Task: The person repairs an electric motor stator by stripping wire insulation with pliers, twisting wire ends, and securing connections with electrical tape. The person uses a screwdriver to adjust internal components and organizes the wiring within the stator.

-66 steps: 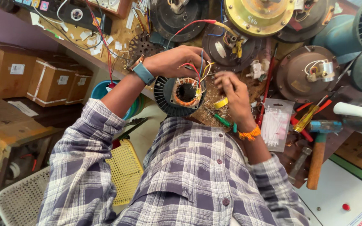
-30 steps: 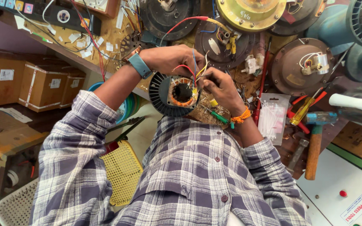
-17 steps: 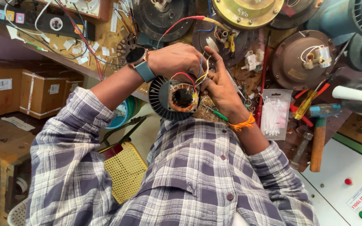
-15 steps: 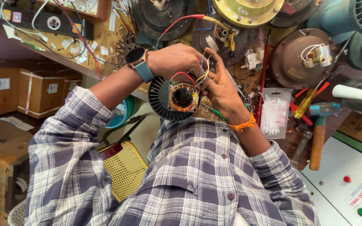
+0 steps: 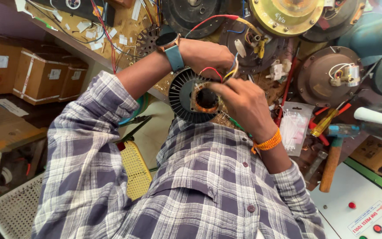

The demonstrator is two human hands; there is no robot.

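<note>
The left hand cups the ribbed stator from above, steadying it off the surface. The right hand has its fingers pinching the coloured wires just above the copper winding, keeping them clear.

A cluttered wooden tabletop is carrying round motor housings, loose wires, a yellow-handled screwdriver, a wooden-handled hammer and a small plastic bag toward its right edge.
</note>
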